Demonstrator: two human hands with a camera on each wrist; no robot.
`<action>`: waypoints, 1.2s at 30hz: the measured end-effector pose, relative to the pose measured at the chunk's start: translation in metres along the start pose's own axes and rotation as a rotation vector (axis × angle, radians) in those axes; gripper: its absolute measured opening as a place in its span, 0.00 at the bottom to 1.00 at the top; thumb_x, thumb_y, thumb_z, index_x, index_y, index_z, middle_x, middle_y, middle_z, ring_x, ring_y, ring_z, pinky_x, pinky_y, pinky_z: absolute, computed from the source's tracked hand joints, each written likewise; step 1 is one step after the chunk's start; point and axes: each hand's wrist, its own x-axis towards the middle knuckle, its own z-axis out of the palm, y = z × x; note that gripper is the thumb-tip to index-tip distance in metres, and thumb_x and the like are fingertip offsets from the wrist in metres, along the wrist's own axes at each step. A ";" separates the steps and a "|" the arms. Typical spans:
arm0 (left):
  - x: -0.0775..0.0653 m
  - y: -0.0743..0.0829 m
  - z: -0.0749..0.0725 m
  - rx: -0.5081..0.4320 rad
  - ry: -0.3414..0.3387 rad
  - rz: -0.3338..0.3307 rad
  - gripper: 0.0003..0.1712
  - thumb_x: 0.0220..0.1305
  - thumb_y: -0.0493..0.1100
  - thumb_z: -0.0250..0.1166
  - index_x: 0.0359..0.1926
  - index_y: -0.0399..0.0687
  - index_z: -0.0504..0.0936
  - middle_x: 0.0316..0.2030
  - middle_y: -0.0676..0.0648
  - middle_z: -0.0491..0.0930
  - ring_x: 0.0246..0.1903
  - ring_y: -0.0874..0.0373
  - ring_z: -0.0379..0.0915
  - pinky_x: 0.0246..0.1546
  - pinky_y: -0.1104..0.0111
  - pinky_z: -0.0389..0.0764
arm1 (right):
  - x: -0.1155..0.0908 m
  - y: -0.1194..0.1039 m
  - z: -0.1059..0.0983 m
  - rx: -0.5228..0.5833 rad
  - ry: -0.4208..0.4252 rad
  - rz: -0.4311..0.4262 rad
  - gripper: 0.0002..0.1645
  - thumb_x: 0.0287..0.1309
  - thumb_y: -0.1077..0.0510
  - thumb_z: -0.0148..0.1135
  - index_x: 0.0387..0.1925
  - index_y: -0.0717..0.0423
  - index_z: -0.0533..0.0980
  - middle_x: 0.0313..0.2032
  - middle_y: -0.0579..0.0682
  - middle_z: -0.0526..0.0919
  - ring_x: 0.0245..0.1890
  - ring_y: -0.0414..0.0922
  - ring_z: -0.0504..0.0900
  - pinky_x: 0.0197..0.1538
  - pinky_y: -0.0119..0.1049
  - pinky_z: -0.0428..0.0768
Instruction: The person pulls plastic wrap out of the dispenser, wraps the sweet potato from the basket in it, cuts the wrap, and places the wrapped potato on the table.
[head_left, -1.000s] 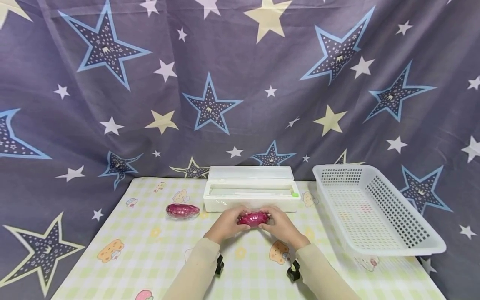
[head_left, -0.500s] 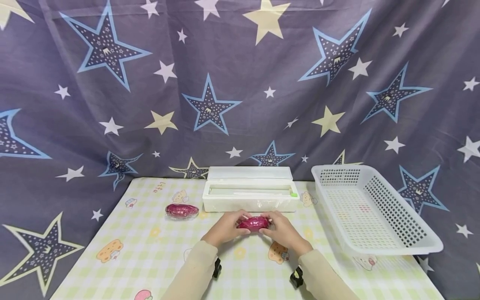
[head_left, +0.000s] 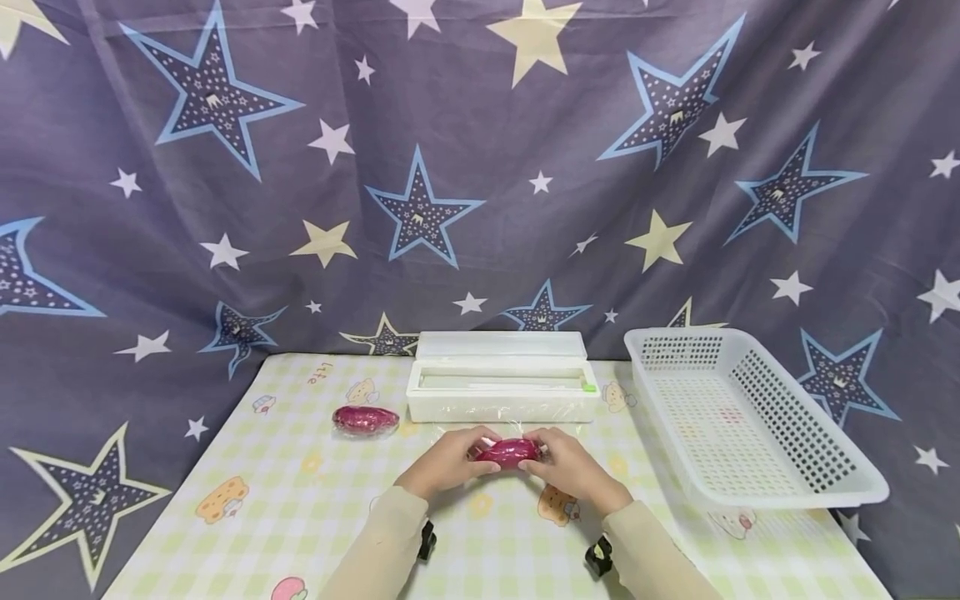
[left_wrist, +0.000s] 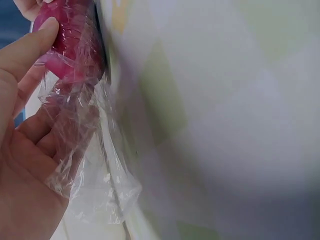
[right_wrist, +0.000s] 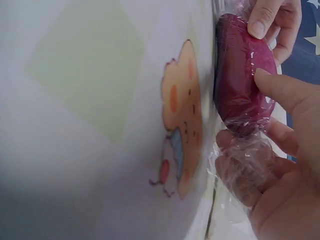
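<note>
Between my two hands is a purple-red sweet potato, glossy under clear cling film. My left hand grips its left end, the thumb lying on top in the left wrist view. The right end is held by my right hand, its thumb pressing the near side. Loose, crumpled cling film hangs from the left end across the left fingers. More film bunches over the right fingers. Just behind the hands stands a white cling film box with its lid up and a green tab at its right.
A second film-wrapped purple-red sweet potato lies left of the box. On the right stands a white perforated plastic basket. A checked cloth with cartoon prints covers the table; a star-patterned curtain hangs behind.
Both hands have drawn the sweet potato slightly toward me, away from the cling film box. The box, the basket and the other sweet potato have stayed put.
</note>
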 end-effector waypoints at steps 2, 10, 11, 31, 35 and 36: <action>-0.001 0.000 -0.001 -0.015 -0.010 -0.008 0.21 0.63 0.48 0.71 0.56 0.56 0.80 0.41 0.54 0.85 0.40 0.63 0.80 0.46 0.63 0.81 | 0.000 -0.001 -0.002 -0.011 -0.016 -0.010 0.29 0.64 0.52 0.68 0.62 0.60 0.73 0.52 0.55 0.80 0.46 0.48 0.82 0.49 0.44 0.82; -0.007 0.002 -0.007 -0.045 -0.039 -0.049 0.21 0.63 0.54 0.71 0.55 0.58 0.82 0.34 0.59 0.83 0.34 0.65 0.78 0.40 0.65 0.80 | -0.001 -0.004 -0.007 -0.039 -0.098 -0.050 0.20 0.68 0.49 0.64 0.58 0.46 0.74 0.46 0.46 0.83 0.45 0.43 0.81 0.47 0.44 0.80; -0.008 0.003 -0.008 -0.049 -0.045 -0.051 0.21 0.63 0.55 0.71 0.56 0.58 0.82 0.34 0.59 0.83 0.33 0.65 0.78 0.39 0.65 0.80 | -0.001 -0.004 -0.008 -0.036 -0.109 -0.049 0.19 0.68 0.48 0.63 0.58 0.46 0.74 0.45 0.45 0.83 0.44 0.42 0.81 0.46 0.43 0.80; -0.013 -0.007 -0.009 -0.053 -0.043 -0.078 0.18 0.67 0.59 0.66 0.51 0.58 0.84 0.28 0.59 0.82 0.24 0.65 0.73 0.27 0.70 0.76 | -0.004 -0.006 -0.008 -0.064 -0.165 -0.072 0.25 0.63 0.50 0.69 0.58 0.51 0.73 0.45 0.45 0.82 0.44 0.43 0.82 0.49 0.45 0.80; -0.013 -0.009 -0.010 -0.021 -0.046 -0.088 0.17 0.68 0.60 0.64 0.49 0.58 0.85 0.22 0.58 0.76 0.17 0.66 0.65 0.20 0.71 0.69 | -0.004 -0.007 -0.010 -0.083 -0.176 -0.075 0.26 0.65 0.48 0.67 0.59 0.55 0.74 0.49 0.46 0.79 0.50 0.46 0.80 0.55 0.49 0.78; -0.013 -0.009 -0.010 -0.014 -0.048 -0.097 0.17 0.69 0.61 0.63 0.49 0.59 0.85 0.21 0.57 0.76 0.17 0.66 0.64 0.19 0.72 0.68 | -0.004 -0.007 -0.011 -0.091 -0.176 -0.080 0.26 0.65 0.48 0.67 0.59 0.56 0.74 0.50 0.47 0.79 0.52 0.48 0.79 0.57 0.50 0.77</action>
